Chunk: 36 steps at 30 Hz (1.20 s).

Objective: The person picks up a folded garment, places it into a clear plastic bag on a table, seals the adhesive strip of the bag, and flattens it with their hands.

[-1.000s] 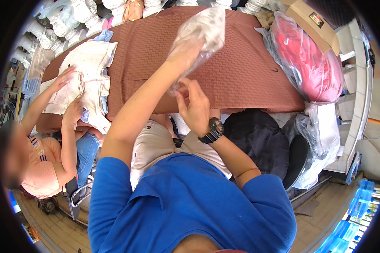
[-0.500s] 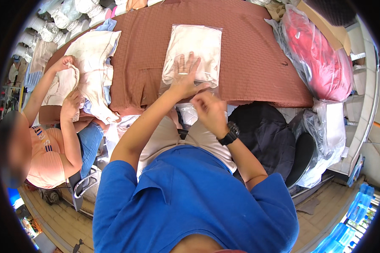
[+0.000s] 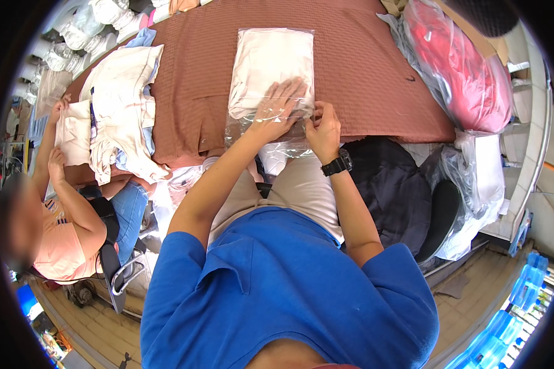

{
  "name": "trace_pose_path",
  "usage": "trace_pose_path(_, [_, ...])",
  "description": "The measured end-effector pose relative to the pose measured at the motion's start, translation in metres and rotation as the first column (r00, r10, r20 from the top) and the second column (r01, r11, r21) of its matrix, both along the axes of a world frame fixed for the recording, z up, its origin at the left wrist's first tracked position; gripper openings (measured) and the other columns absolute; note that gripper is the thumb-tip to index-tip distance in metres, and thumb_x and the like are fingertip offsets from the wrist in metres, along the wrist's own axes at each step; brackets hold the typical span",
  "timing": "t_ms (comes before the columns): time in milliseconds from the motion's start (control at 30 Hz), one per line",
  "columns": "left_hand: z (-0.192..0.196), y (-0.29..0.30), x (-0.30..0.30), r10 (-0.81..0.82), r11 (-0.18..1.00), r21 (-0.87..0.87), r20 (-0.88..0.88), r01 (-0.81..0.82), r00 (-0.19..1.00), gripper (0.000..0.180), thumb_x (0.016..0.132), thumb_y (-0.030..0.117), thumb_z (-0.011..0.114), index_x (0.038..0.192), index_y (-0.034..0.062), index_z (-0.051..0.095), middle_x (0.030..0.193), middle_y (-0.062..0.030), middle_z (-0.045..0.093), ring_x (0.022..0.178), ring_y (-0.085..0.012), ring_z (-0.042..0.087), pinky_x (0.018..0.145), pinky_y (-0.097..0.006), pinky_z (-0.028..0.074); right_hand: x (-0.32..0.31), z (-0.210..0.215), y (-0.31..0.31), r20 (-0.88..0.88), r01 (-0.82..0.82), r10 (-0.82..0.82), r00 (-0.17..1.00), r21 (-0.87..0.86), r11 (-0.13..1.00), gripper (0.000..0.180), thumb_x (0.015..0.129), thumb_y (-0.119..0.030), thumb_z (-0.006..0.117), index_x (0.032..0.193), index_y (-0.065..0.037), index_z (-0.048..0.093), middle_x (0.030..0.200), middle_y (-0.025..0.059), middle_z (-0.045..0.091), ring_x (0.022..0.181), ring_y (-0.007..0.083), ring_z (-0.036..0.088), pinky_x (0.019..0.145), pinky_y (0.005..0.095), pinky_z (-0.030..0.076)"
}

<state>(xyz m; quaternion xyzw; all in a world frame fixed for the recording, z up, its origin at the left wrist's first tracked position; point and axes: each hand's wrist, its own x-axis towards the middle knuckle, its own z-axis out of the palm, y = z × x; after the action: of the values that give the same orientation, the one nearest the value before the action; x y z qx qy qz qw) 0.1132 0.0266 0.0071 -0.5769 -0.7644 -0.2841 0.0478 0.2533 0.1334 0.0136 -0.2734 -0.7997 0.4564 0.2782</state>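
Note:
A folded off-white garment (image 3: 264,64) lies inside a clear plastic bag (image 3: 240,128) on the brown-covered table in front of me. The bag's loose end hangs over the near edge of the table. My left hand (image 3: 278,111) rests flat on the lower part of the package, fingers stretched out. At the bag's right edge, my right hand (image 3: 324,130) is closed, thumb and fingers pinching the plastic; a black watch (image 3: 337,162) is on that wrist.
To my left, a seated co-worker holds a cream garment (image 3: 75,132) beside a pile of pale clothes (image 3: 120,92). A plastic-wrapped pink bundle (image 3: 458,67) lies at the right end of the brown tablecloth (image 3: 363,74). A black chair (image 3: 381,190) stands by my right arm.
My right hand has moved forward and closed on the bag's edge. My left hand now lies lower on the package with its fingers turned rightward. The co-worker has lifted a garment.

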Motion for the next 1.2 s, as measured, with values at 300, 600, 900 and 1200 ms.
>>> trace_pose_path(300, [-0.010, 0.000, -0.003, -0.121, 0.989, -0.114, -0.274, 0.092, 0.954, 0.052, 0.099, 0.028, 0.060, 0.150, 0.0184, 0.053, 0.165, -0.0032, 0.039, 0.153, -0.0309, 0.032, 0.125, -0.056, 0.021, 0.014, -0.019, 0.007, 0.063, -0.062, 0.046, 0.997, 0.275, 0.960, 0.015, 0.083, 0.001, 0.069, 0.094, -0.003, 0.060, 0.093, 0.0184, 0.058, 0.087, 0.0429, 0.061, 0.075, 0.0526, 0.050])
trace_pose_path(600, [-0.001, -0.037, 0.003, 0.251, 0.967, 0.003, -0.175, -0.254, 0.952, 0.062, 0.103, 0.034, 0.055, 0.160, 0.0131, 0.039, 0.169, -0.0191, 0.023, 0.155, -0.0469, 0.019, 0.123, -0.065, 0.014, -0.013, 0.073, -0.031, 0.157, -0.213, 0.149, 0.976, 0.588, 0.780, 0.053, 0.077, -0.004, 0.071, 0.128, -0.006, 0.057, 0.124, 0.0173, 0.053, 0.112, 0.0396, 0.051, 0.093, 0.0506, 0.044])
trace_pose_path(900, [-0.017, -0.044, -0.025, 0.393, 0.917, 0.009, -0.184, -0.398, 0.901, 0.067, 0.097, 0.024, 0.055, 0.158, 0.0040, 0.037, 0.166, -0.0252, 0.026, 0.155, -0.0457, 0.022, 0.126, -0.053, 0.017, -0.065, 0.032, -0.035, 0.156, -0.288, 0.253, 0.955, 0.697, 0.657, 0.027, 0.078, 0.001, 0.064, 0.105, -0.005, 0.061, 0.104, 0.0140, 0.056, 0.099, 0.0345, 0.056, 0.084, 0.0473, 0.048])
trace_pose_path(1200, [-0.025, -0.029, -0.053, 0.440, 0.897, 0.051, -0.192, -0.438, 0.877, 0.071, 0.101, 0.046, 0.054, 0.161, 0.0122, 0.037, 0.162, -0.0282, 0.030, 0.152, -0.0491, 0.023, 0.124, -0.058, 0.020, -0.067, 0.039, -0.050, -0.020, -0.217, 0.294, 0.956, 0.625, 0.749, 0.018, 0.079, 0.002, 0.064, 0.096, -0.004, 0.061, 0.098, 0.0136, 0.057, 0.094, 0.0348, 0.059, 0.078, 0.0464, 0.050])
